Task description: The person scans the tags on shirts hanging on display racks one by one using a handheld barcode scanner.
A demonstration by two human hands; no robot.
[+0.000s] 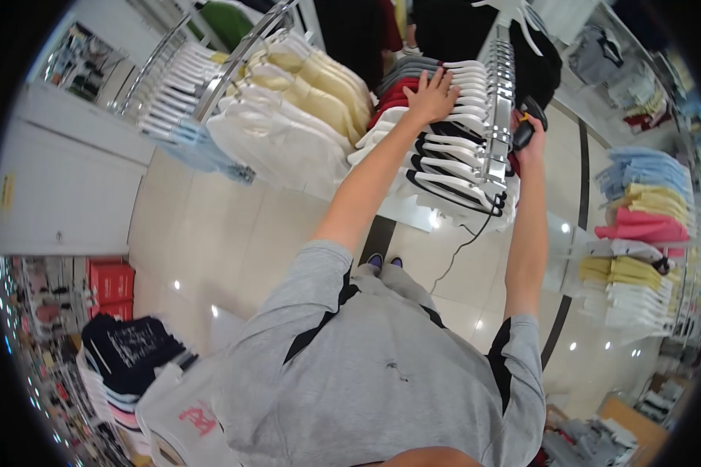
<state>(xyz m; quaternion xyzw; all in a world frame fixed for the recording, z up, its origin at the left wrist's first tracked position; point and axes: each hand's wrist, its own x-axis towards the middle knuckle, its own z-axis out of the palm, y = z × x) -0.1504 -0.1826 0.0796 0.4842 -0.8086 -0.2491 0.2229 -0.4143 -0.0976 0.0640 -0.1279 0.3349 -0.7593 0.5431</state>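
Observation:
My left hand [431, 96] lies flat, fingers spread, on the tops of garments hanging on white hangers [461, 167] along a chrome rail [500, 117]. It touches the red and grey shirts [397, 92] near the far end of the row. My right hand [529, 132] is closed around a black handheld scanner [525, 124] at the right side of the same rail. A thin black cord [463, 245] hangs down from the rack area toward the floor. My grey shirt with black stripes fills the lower middle of the view.
A second rack [210, 86] of white and pale yellow shirts [319, 93] hangs to the left. Shelves with folded blue, yellow and pink clothes [646, 210] stand to the right. Dark folded shirts [132, 350] and red boxes [110, 284] are at lower left. The floor is glossy beige tile.

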